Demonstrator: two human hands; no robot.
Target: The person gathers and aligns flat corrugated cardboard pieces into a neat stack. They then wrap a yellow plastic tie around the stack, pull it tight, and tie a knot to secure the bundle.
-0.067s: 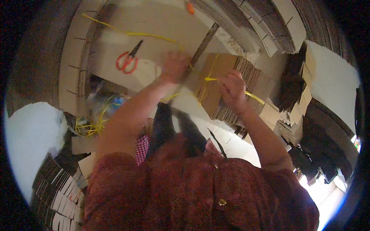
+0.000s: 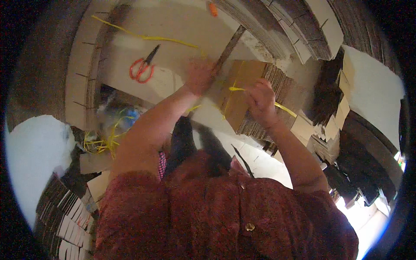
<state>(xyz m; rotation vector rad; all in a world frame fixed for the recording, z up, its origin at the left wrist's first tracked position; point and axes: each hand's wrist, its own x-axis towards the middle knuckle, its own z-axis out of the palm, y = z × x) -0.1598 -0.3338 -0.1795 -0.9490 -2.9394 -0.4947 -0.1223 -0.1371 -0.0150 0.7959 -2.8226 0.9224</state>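
Note:
A bundle of brown cardboard pieces (image 2: 248,71) stands on edge in front of me, with yellow strapping around it. At its right side my right hand (image 2: 261,99) is closed around a length of yellow strap (image 2: 236,89), whose short end sticks out left of the fingers. More of this strap (image 2: 286,109) shows to the right of the hand. My left hand (image 2: 200,76) is just left of the bundle, over the light board, its fingers smeared by motion. Scissors with red handles (image 2: 142,70) lie farther left, below a long loose yellow strap (image 2: 147,37).
Stacked cardboard (image 2: 299,26) lines the far right, and more slotted cardboard (image 2: 80,73) is at the left. A tangle of yellow strap (image 2: 104,142) lies beside a clear plastic bag (image 2: 125,113). An orange object (image 2: 212,8) lies at the far edge. Cardboard stacks (image 2: 71,221) are near left.
My left hand has shifted slightly right, toward the bundle. My right hand keeps its hold on the strap in nearly the same place.

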